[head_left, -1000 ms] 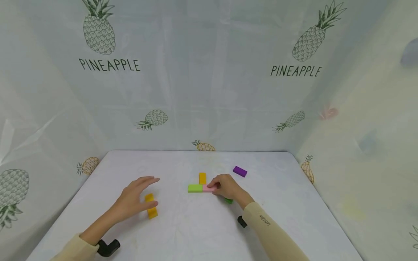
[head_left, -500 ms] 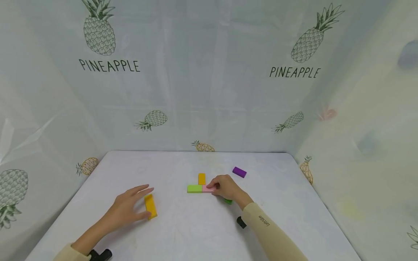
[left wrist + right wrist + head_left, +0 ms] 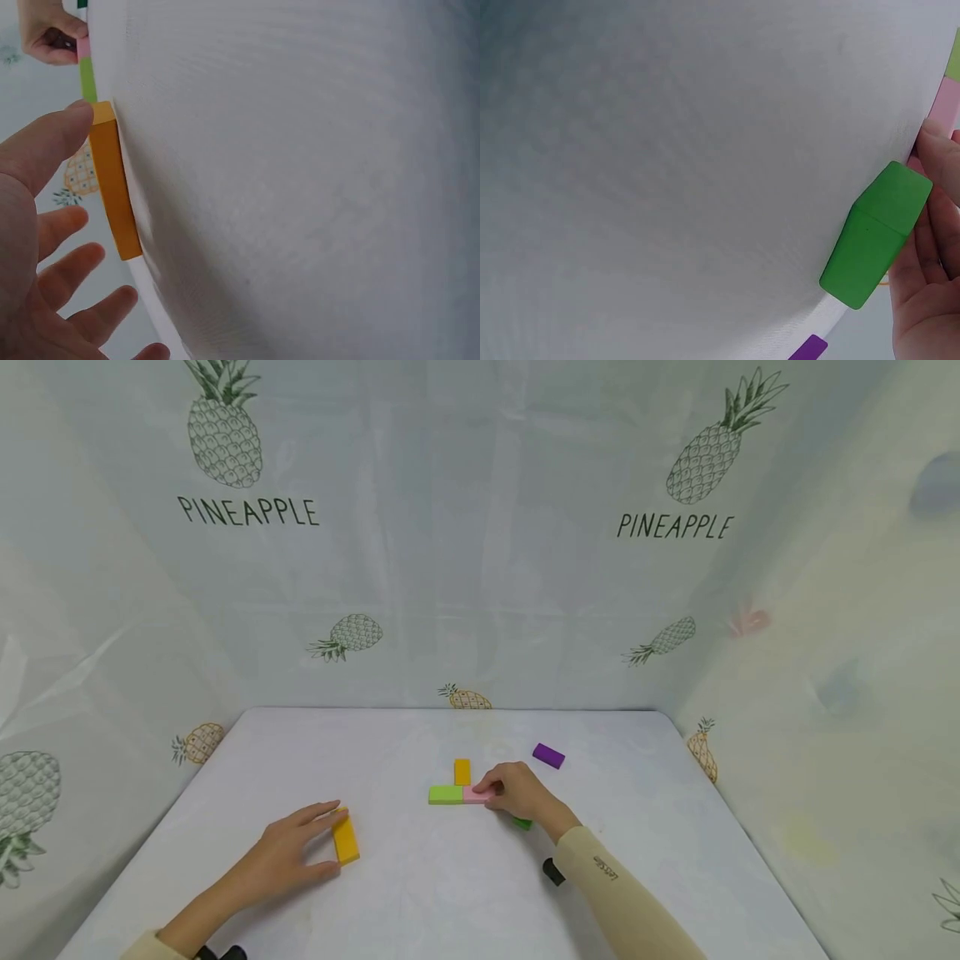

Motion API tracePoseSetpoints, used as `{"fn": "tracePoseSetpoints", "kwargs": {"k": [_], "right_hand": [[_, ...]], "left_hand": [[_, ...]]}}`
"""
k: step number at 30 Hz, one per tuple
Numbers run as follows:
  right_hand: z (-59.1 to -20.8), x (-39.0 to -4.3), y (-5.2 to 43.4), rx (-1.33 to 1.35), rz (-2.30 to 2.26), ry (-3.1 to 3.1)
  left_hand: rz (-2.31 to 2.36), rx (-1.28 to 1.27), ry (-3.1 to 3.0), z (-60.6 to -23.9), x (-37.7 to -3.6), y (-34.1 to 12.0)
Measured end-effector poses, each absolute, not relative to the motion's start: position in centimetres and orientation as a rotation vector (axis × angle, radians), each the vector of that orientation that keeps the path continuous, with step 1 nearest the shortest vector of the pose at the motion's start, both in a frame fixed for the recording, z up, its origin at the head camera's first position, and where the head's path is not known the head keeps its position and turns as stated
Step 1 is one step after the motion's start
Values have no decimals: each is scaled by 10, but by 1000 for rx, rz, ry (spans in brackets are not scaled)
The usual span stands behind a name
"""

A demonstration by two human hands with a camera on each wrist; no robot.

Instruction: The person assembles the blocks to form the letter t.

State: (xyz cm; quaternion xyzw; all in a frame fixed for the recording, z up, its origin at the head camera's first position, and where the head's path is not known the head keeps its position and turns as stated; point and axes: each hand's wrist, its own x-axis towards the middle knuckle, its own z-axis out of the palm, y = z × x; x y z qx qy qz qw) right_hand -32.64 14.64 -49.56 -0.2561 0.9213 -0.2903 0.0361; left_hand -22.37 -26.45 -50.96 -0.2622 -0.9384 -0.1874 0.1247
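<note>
My right hand point(image 3: 521, 792) pinches a pink block point(image 3: 474, 795) between thumb and fingers. The pink block lies end to end with a light green block point(image 3: 446, 795), and a small yellow block point(image 3: 462, 772) stands off their far side. Partly hidden under my right hand is a dark green block point(image 3: 875, 236), seen more fully in the right wrist view. On the left, my left hand point(image 3: 281, 852) is spread beside a longer yellow-orange block point(image 3: 347, 838). Its fingertips overlap the block's far end in the head view, and contact is hard to tell.
A purple block point(image 3: 549, 756) lies at the back right of the white table point(image 3: 420, 893). Behind the table hangs a pale curtain point(image 3: 450, 527) printed with pineapples. Dark wrist-worn pieces point(image 3: 553, 871) show beneath the sleeves.
My left hand has moved left and toward me, from over the yellow-orange block to its left side. The right hand keeps its place on the pink block.
</note>
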Motion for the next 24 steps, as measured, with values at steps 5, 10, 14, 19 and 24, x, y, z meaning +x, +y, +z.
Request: {"fn": "tracePoseSetpoints", "kwargs": {"k": [5, 10, 14, 19, 24], "right_hand": [[-495, -326, 145, -756, -886, 2832], [-496, -326, 146, -756, -883, 2834], [-497, -326, 146, -769, -890, 2834], [-496, -325, 147, -784, -893, 2826], [-496, -326, 147, -806, -886, 2832]], "left_hand": [[-556, -779, -2807, -507, -223, -262], [-531, -792, -2834, -507, -223, -261], [-549, -775, -2840, -507, -225, -259], [-571, -733, -2865, -507, -227, -257], [-600, -720, -2867, -506, -229, -255]]}}
